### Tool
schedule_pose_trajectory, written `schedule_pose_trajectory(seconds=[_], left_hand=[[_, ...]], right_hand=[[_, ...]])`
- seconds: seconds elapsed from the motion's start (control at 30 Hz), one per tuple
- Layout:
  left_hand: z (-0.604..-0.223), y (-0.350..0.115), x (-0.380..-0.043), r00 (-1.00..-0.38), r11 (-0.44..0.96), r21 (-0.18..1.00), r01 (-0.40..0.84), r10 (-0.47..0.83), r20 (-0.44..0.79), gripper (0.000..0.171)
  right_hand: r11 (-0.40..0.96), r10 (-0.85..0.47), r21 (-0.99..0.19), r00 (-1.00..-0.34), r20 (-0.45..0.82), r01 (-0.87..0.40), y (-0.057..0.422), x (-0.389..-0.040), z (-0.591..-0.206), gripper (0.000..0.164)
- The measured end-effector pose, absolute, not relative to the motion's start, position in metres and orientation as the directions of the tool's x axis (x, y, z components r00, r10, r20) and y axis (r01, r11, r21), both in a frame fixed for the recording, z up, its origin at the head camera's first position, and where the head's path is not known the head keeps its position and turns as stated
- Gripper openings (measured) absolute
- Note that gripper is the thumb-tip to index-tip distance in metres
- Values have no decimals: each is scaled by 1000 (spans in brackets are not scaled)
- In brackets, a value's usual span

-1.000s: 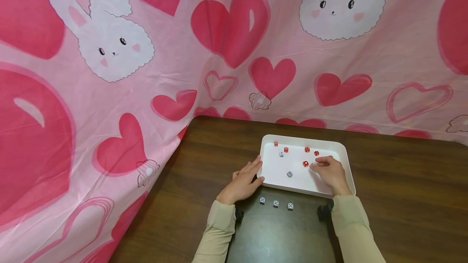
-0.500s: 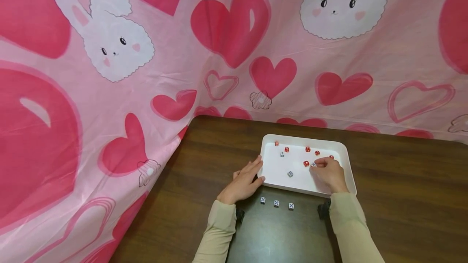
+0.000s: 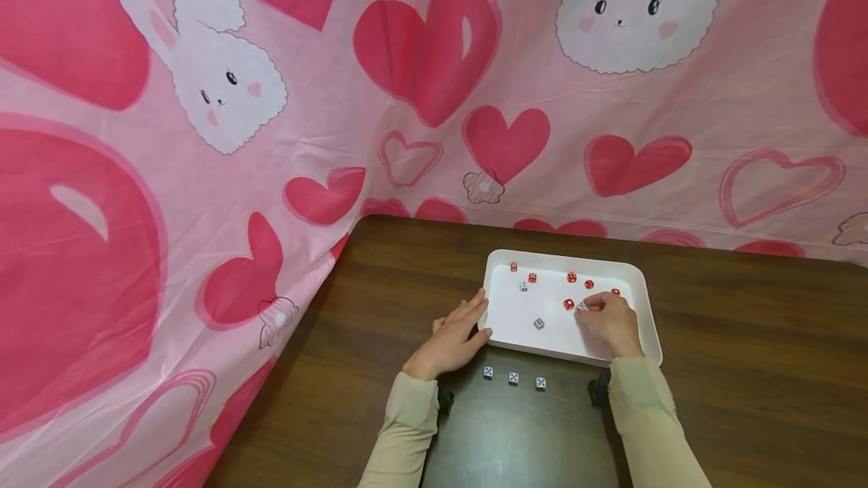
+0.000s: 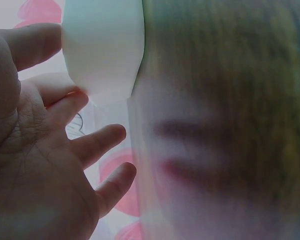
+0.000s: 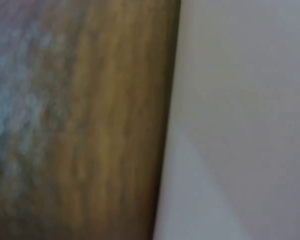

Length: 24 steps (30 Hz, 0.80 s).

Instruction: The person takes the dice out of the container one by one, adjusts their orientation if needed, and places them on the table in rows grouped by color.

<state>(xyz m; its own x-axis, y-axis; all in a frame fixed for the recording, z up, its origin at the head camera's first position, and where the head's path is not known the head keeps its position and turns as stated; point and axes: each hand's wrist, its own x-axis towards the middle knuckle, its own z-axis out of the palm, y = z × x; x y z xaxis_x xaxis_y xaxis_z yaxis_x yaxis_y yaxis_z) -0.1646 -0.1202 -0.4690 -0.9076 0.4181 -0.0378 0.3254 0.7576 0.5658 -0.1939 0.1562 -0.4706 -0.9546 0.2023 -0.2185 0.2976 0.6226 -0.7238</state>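
Note:
A shallow white tray (image 3: 505,333) holds several red dice and a few white ones. Over its right half, my right hand (image 3: 612,322) pinches a white die (image 3: 582,306) between thumb and fingers, close beside a red die (image 3: 568,304). Two other white dice lie in the tray, one near the front (image 3: 539,324) and one further back (image 3: 524,287). My left hand (image 3: 450,337) rests against the tray's left side with fingers extended; the left wrist view shows the same hand (image 4: 45,145) with thumb and fingertips at the tray wall (image 4: 105,45). The right wrist view shows only tray wall and table.
Three white dice stand in a row on the table in front of the tray, the middle one (image 3: 513,379) between the others. The brown wooden table (image 3: 746,367) extends to both sides. A pink cloth (image 3: 420,172) with hearts and rabbits hangs behind and at left.
The right hand has shifted very slightly at the white die, whose spotted face shows more than before. A red die near the tray's right side has come into view. The left hand stays put.

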Motion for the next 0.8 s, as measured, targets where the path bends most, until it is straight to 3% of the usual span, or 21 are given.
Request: schedule_pose_trajectory(seconds=[0.8], left_hand=[[-467,-117,-165,-909,759,568,318,413,-43,57]], right_hand=[[590,205,-733,-941,-269,338,157,-195,-470,32]])
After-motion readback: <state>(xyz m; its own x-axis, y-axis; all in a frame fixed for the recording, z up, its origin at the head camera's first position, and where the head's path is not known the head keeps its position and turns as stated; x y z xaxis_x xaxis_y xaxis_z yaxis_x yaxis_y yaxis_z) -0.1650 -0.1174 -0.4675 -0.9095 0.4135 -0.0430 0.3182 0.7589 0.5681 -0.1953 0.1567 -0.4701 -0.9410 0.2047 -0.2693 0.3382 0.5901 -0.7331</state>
